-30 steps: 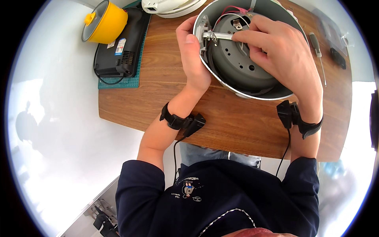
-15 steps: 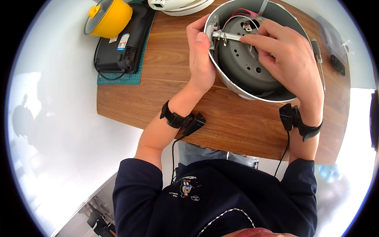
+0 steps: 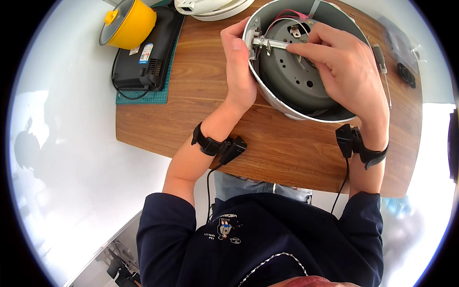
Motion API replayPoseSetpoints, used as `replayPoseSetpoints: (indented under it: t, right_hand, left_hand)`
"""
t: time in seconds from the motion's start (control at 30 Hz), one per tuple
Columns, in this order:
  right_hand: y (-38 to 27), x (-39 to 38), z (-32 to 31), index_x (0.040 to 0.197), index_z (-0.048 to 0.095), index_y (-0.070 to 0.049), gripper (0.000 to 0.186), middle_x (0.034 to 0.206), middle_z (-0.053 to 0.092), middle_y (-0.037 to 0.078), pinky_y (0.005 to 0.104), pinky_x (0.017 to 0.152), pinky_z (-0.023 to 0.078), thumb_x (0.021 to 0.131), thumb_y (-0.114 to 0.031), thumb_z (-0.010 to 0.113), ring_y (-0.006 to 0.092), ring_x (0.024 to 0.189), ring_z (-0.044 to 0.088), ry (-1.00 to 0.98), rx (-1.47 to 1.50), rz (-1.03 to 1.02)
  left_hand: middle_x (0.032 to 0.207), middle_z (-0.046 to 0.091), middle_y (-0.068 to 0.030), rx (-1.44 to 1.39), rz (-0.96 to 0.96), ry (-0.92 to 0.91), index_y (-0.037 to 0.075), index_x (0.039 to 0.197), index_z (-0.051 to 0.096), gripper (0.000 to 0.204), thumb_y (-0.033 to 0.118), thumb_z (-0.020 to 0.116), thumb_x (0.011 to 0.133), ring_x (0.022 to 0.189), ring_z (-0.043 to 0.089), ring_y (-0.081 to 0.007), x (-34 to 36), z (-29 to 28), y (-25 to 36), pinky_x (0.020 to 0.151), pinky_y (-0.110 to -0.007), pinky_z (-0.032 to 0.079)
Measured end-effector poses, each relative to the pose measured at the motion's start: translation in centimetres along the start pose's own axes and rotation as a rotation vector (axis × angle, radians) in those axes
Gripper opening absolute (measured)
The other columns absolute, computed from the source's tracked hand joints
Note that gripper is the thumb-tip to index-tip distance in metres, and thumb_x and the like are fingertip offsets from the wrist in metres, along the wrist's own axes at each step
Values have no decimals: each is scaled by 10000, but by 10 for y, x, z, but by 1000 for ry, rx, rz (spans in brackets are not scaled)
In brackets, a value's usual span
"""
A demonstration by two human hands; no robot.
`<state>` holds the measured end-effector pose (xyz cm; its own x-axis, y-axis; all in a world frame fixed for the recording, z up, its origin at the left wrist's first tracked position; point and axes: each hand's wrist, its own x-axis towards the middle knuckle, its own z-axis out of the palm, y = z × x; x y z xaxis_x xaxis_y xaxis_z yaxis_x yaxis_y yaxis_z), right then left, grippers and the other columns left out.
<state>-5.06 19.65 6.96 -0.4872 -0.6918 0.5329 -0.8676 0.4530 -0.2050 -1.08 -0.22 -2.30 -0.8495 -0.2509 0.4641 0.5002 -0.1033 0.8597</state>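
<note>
A round open metal appliance housing (image 3: 279, 98) sits at the top of the table, with a dark perforated plate (image 3: 296, 71) and pink and white wires (image 3: 294, 15) inside. My left hand (image 3: 239, 71) is closed on the housing's left rim, thumb along the outside. My right hand (image 3: 346, 71) reaches into the housing from the right, fingers curled, index fingertip pressed on a silver metal bar (image 3: 277, 44). The bar joins a bracket assembly (image 3: 254, 45) on the inner left wall. The curled fingers partly hide the bar's end and what lies under them.
The wooden table (image 3: 263, 148) holds a yellow pot (image 3: 134, 24) on a black appliance (image 3: 131, 67) over a green mat (image 3: 165, 95), white round parts (image 3: 220, 9), a screwdriver (image 3: 381, 62), a clear plastic piece (image 3: 399, 40) and a small black piece (image 3: 405, 75). Cabled black devices are strapped to both wrists.
Over the last second the housing and both hands have shifted slightly right in the view, then a little back left over the last half second. My hold looks the same.
</note>
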Motion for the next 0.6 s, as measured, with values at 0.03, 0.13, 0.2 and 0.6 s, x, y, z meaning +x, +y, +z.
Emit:
replayPoseSetpoints:
  t: [0.03, 0.13, 0.2, 0.6]
  right_hand:
    - [0, 0, 0, 1018, 780, -88, 356, 848, 610, 45, 364, 667, 502, 723, 77, 667, 248, 779, 637, -2, -13, 5]
    - [-1, -1, 1, 989, 786, -109, 329, 830, 633, 53, 390, 667, 512, 731, 49, 656, 279, 770, 645, 22, -23, 22]
    - [-1, -1, 2, 973, 789, -120, 314, 822, 645, 56, 400, 664, 517, 737, 35, 651, 291, 762, 649, 31, -23, 33]
    - [0, -1, 0, 1030, 771, -103, 289, 838, 627, 46, 357, 611, 479, 801, 46, 676, 241, 704, 617, 11, 21, 39]
  left_hand:
    - [1325, 569, -130, -37, 7, -2, 5, 1398, 415, 637, 551, 315, 1085, 1206, 557, -198, 0, 2, 0, 1062, -374, 452]
    - [1320, 579, -119, -120, -6, -1, 12, 1392, 424, 610, 528, 272, 1104, 1199, 565, -189, -2, 4, 2, 1055, -373, 463]
    - [1312, 584, -112, -129, -30, 13, 17, 1388, 431, 572, 492, 265, 1116, 1186, 572, -177, -4, 1, 1, 1043, -361, 472]
    - [1241, 603, -65, -127, -46, 78, 41, 1350, 465, 387, 334, 322, 1141, 1122, 589, -127, -7, -3, -6, 987, -302, 493]
